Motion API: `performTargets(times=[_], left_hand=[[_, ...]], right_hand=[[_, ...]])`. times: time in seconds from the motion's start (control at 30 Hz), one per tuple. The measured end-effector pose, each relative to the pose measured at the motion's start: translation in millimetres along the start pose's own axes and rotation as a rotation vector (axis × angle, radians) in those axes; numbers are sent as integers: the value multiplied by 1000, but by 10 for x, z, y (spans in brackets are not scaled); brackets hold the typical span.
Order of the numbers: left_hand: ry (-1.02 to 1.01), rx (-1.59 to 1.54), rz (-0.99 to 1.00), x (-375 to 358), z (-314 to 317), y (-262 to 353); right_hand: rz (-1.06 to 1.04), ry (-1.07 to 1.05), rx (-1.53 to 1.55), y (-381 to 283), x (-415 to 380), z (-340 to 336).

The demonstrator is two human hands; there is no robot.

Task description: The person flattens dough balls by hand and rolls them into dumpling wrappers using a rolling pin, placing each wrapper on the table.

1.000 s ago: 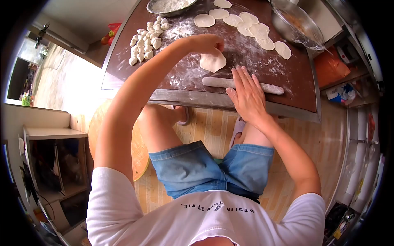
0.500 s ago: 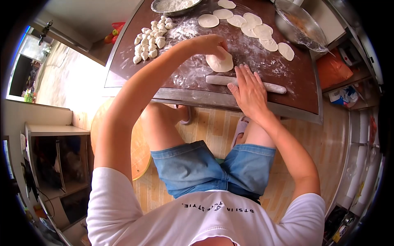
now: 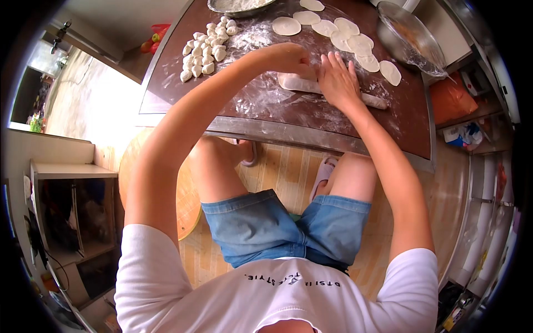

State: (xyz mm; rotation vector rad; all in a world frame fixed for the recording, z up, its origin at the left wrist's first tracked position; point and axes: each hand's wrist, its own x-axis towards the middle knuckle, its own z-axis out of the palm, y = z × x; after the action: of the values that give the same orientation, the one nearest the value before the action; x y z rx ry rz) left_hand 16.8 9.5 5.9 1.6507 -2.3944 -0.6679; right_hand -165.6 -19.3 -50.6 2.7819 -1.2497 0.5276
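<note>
My right hand (image 3: 340, 82) lies flat on a floury rolling pin (image 3: 304, 85), its fingers stretched out towards the far side of the table. Under the pin's left part is a round dough wrapper (image 3: 285, 76), mostly hidden by the pin and my other hand. With fingers curled, my left hand (image 3: 291, 59) grips the wrapper's far edge; the fingertips are partly hidden. Beyond my hands, several thin rolled wrappers (image 3: 340, 40) lie spread out, some overlapping. To the left sits a cluster of small floured dough pieces (image 3: 204, 51).
The brown table (image 3: 244, 102) is dusted with flour. A metal bowl of flour (image 3: 236, 11) stands at the back left. At the back right is a large metal bowl (image 3: 397, 41) with plastic film and a reddish filling. Shelves (image 3: 483, 130) flank the right side.
My right hand and the rolling pin have moved away from me, onto the dough wrapper. My left hand has lowered slightly at the wrapper, which is now mostly covered.
</note>
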Motion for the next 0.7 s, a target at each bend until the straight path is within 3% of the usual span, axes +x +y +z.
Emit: performTargets(times=[0.2,0.4,0.53,0.63,0.7], left_hand=[[2,86,-71,163,60,-109],[77,117,99,96,159,-157],[52,-109,46,-48,75,-120],[30,-187,15,-111,18,-60],[13,-197,-6,-42,33,1]], right_hand=[[75,-76,-4,102,340,75],[-54,55,65,-270,-580,-237],[-210,64,117,-348,-1015,-526],[-202,-29,307,-241,-1091,-676],[-192,52,355,-147,-1122,-659]])
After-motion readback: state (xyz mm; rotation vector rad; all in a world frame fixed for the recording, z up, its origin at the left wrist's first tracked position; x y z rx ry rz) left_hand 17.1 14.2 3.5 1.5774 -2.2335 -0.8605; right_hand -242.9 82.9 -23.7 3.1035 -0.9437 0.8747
